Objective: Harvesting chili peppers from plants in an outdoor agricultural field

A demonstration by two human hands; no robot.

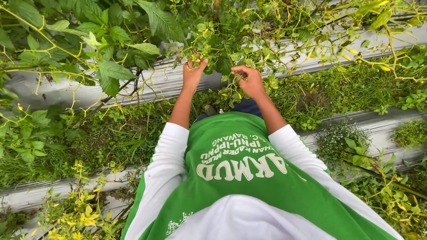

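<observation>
Hands (222, 78) up among leafy plant stems (213, 49)

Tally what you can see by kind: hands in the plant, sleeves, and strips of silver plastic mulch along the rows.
Hands in the plant: 2, the left hand and the right hand
White sleeves: 2, the left sleeve and the right sleeve
Silver mulch strips: 3, far, middle, near
Total: 7

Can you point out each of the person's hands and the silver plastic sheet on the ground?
left hand (193, 74), head view, back of hand.
right hand (250, 81), head view, knuckles.
silver plastic sheet (169, 82), head view, bare strip.
</observation>
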